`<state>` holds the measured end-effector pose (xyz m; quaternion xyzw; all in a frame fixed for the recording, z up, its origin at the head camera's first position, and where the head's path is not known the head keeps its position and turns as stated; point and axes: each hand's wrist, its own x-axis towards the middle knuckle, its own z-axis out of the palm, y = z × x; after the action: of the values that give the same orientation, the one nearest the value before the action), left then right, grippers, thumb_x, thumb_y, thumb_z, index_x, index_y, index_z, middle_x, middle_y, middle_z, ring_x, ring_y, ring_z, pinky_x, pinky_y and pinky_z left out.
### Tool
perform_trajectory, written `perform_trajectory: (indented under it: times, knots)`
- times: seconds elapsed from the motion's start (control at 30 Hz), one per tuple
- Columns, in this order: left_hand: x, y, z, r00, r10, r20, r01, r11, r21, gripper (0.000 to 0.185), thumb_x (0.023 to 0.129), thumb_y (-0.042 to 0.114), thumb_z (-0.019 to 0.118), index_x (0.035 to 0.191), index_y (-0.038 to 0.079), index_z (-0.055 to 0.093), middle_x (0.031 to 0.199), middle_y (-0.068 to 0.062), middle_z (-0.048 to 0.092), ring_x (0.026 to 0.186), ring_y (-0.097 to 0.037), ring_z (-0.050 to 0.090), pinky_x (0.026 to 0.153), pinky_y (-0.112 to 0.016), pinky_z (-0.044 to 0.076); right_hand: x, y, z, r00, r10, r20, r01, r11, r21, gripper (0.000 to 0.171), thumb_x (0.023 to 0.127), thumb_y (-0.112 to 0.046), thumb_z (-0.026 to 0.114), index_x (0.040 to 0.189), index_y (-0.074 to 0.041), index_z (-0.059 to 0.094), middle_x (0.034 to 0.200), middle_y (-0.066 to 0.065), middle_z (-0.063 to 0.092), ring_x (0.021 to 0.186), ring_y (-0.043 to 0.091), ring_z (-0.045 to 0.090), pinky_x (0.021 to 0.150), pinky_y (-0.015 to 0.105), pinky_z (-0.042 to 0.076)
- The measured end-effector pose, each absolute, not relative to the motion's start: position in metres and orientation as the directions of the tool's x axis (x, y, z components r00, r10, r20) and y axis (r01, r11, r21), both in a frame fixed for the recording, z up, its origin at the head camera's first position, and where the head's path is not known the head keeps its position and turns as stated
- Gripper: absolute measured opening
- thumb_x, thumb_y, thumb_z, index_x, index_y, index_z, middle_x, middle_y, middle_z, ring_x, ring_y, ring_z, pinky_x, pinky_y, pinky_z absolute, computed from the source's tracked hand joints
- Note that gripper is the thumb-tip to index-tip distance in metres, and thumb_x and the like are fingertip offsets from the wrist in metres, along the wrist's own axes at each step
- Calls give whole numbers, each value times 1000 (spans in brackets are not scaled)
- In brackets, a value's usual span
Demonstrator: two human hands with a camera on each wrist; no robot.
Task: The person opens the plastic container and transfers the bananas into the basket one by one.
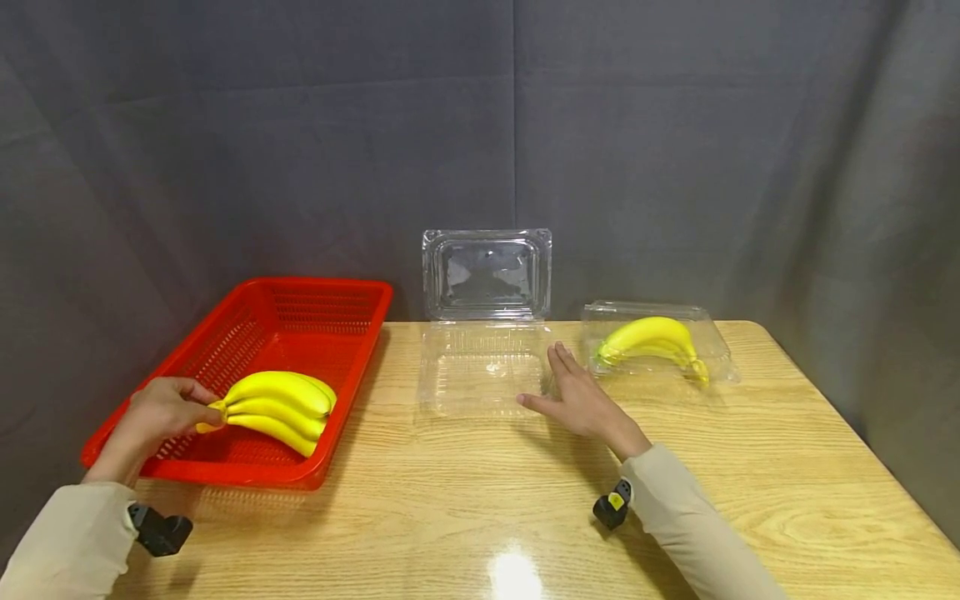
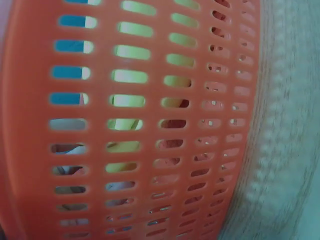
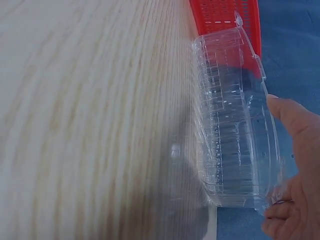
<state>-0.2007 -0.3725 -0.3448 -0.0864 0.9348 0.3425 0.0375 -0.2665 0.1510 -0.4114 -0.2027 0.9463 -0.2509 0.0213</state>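
My left hand [image 1: 167,412] pinches the stem end of a bunch of yellow bananas [image 1: 277,406] in the red plastic basket [image 1: 225,473]. From the left wrist only the basket's slotted wall [image 2: 150,112] shows; it hides most of the bunch and the hand. My right hand [image 1: 581,404], thumb and fingers spread, is at the right edge of a clear plastic clamshell box [image 1: 480,387] whose lid [image 1: 487,275] stands upright behind it. In the right wrist view the thumb [image 3: 290,114] lies at the box's rim.
Right of the hand, a second clear clamshell box [image 1: 716,337] holds a bunch of bananas [image 1: 652,335]. Everything stands on a wood-grain table [image 1: 435,508], and a grey curtain [image 1: 480,125] hangs behind its far edge.
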Motion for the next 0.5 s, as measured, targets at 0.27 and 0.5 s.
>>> perform_trajectory:
  times: [0.27,0.5]
  knots:
    - [-199,-376,-346,-977,-140,-159,-210,737,643,35,79,12,76,99,-14,63,72,-1,63,62,-23,55,53,-32,51,-264,150,-414,-903,-416,108,-415,778,-471,101,91,-64,49,151,7,9,158,21,3,145,34,4,112,58,10]
    - [-200,-376,-344,-978,-132,-160,-205,737,644,36,81,10,74,102,-16,61,74,-1,64,63,-21,54,54,-29,52,-264,151,-415,-903,-418,99,-414,785,-460,101,92,-64,48,151,6,8,158,20,2,145,33,3,113,56,9]
